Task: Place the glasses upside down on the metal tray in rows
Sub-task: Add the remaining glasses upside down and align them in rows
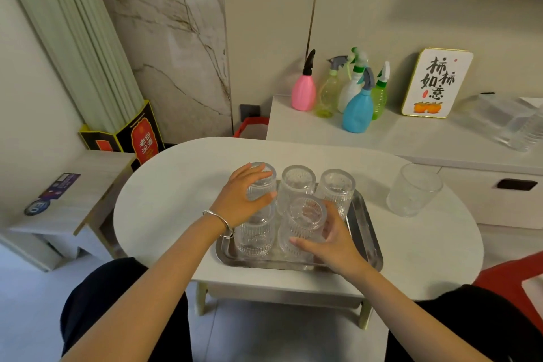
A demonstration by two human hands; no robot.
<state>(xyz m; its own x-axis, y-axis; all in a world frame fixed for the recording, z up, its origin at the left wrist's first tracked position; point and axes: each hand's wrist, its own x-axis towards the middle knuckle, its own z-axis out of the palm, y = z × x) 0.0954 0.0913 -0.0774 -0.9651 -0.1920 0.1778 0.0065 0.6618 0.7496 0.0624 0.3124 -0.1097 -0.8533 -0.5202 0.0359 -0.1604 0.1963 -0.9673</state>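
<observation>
Right hand (pixel 329 239) wrapped around inverted glass (pixel 302 222) at tray's near edge, middle of near row; thumb across its front wall. Left hand (pixel 244 195) curled over far-left glass (pixel 261 182), fingers on top. Near-right corner of metal tray (pixel 368 232) vacant. Last upright glass (pixel 414 189) off the tray, toward table's right edge, axis vertical, mouth up; nearer the right hand. Near-left glass (pixel 255 233) partly hidden by left wrist. Rim contact with tray unclear.

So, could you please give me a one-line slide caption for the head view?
Both hands set ribbed glasses upside down on the metal tray; one glass waits upright.
</observation>
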